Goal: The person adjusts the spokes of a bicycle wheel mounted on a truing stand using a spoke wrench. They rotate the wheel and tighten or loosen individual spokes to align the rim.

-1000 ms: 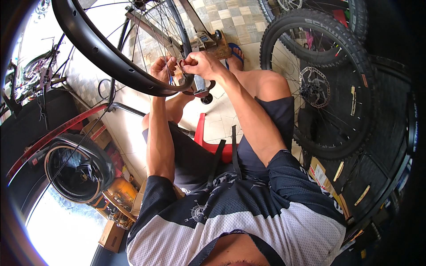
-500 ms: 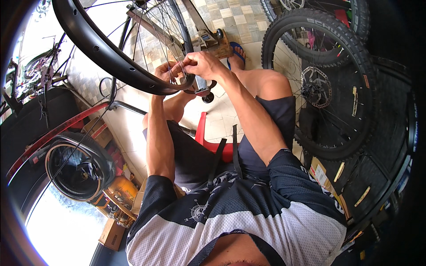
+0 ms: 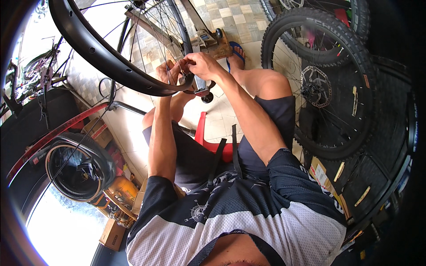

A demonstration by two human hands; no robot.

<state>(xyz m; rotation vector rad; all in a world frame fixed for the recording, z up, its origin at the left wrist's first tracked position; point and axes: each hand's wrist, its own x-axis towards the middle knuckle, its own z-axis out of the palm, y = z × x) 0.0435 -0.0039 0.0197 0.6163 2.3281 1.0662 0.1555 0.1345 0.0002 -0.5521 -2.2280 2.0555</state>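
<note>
Our right hand (image 3: 202, 65) reaches in with fingers drawn narrow, its fingertips close beside those of our left hand (image 3: 167, 72); whether either pinches a spoke, we cannot tell. Both work inside the lower end of the black wheel rim (image 3: 106, 62), among the spokes (image 3: 163, 43). Most of the rim lies up and left of our hands, so the left is nearer, its wrist passing behind the rim; the right comes in from the other side. The rim's visible sweep runs from upper left to lower right, while the spokes point lengthwise away from us, up toward the hub (image 3: 139, 4).
</note>
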